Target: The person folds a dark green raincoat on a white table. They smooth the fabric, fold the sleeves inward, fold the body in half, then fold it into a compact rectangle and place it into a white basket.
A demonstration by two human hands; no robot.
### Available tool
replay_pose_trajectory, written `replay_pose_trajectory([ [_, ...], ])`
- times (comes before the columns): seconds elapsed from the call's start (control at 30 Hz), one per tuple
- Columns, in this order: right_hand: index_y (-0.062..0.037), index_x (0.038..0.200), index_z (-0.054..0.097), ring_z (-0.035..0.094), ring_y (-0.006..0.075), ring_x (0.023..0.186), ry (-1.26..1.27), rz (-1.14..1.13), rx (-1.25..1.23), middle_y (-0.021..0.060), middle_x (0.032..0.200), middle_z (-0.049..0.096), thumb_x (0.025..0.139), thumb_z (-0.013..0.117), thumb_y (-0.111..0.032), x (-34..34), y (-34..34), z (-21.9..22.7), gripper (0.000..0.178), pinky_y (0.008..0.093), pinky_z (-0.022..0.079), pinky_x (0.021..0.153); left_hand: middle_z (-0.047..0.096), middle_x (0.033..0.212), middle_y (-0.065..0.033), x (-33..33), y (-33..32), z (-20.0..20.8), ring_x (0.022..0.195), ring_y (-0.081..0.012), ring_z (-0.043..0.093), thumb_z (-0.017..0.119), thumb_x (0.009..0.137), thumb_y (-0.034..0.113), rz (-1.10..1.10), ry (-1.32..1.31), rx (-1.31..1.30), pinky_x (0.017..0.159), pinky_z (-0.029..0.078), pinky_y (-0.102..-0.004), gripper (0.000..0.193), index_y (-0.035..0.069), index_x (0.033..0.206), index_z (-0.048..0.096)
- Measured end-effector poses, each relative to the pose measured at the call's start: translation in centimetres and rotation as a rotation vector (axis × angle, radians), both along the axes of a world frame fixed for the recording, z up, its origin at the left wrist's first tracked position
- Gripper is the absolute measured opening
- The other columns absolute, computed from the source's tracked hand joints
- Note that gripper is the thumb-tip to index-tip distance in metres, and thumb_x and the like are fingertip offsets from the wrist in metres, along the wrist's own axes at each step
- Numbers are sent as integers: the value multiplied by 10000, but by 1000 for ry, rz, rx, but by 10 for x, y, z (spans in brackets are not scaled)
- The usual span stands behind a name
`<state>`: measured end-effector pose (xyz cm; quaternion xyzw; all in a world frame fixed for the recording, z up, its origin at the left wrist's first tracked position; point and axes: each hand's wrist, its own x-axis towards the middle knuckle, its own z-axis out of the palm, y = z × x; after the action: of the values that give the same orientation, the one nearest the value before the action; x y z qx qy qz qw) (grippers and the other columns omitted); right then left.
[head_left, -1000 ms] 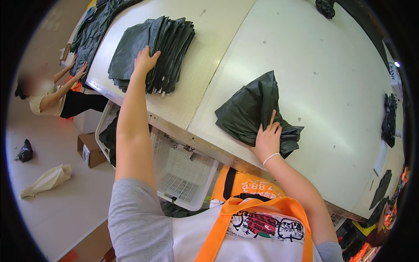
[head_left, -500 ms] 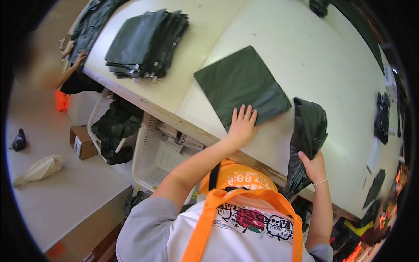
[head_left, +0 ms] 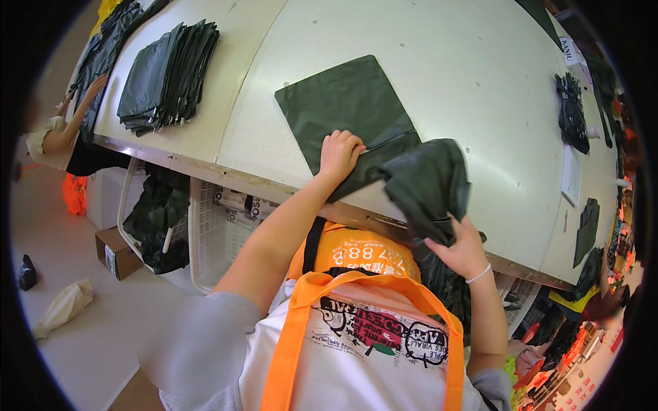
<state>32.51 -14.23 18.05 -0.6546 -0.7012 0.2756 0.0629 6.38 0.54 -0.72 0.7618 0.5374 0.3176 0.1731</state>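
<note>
On the white table lies a flat, square dark green pouch-like piece [head_left: 349, 96], with a seam or slit near its near right edge. My left hand [head_left: 340, 156] is on its near edge, fingers curled and closed on the material beside that slit. My right hand [head_left: 462, 248] grips the lower end of a loosely folded dark green fabric bundle [head_left: 432, 181]. The bundle's upper left part overlaps the pouch's near right corner and is slightly blurred. More dark, shiny material [head_left: 439, 274] hangs below my right hand at the table edge.
A stack of dark green folded pieces [head_left: 168, 75] stands at the left of the table [head_left: 507, 89]. White baskets [head_left: 200, 240] are under its front edge, one with dark fabric. Another person's hand [head_left: 96, 85] touches dark material at far left. Black bundled items [head_left: 572, 116] lie at right.
My right hand has lifted the bundle leftward onto the pouch's corner. My left fingers, flat before, are now curled on the pouch's edge. The whole view has shifted.
</note>
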Motion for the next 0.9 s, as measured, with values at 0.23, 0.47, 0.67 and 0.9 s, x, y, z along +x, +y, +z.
replay_pose_trajectory([
  [0.23,-125,1293,529,551,395,1002,20,518,-227,271,1085,529,692,691,-480,-55,51,-23,717,413,447,889,615,729,1,-36,38,100,682,-69,498,643,854,179,-311,-296,-745,635,429,-255,211,-31,867,646],
  [0.47,-128,1199,598,568,383,962,56,265,-267,273,1055,558,729,668,-494,-63,95,-43,600,422,460,865,652,901,-35,-86,24,108,771,-119,574,639,827,137,7,-581,-713,729,464,-286,245,34,1050,650],
  [0.67,-102,1131,623,556,404,978,120,213,-256,270,1012,578,781,625,-477,-59,117,-59,513,433,445,890,631,858,-251,-41,-20,37,795,-396,621,591,814,216,138,-94,-746,695,498,-412,285,-31,953,627],
  [0.9,-92,1186,581,559,392,1027,-99,188,-222,267,1146,550,820,585,-441,-57,128,-50,507,428,454,892,564,659,-225,-35,-16,133,646,-413,565,562,872,251,96,-61,-130,531,426,-457,272,11,753,609],
])
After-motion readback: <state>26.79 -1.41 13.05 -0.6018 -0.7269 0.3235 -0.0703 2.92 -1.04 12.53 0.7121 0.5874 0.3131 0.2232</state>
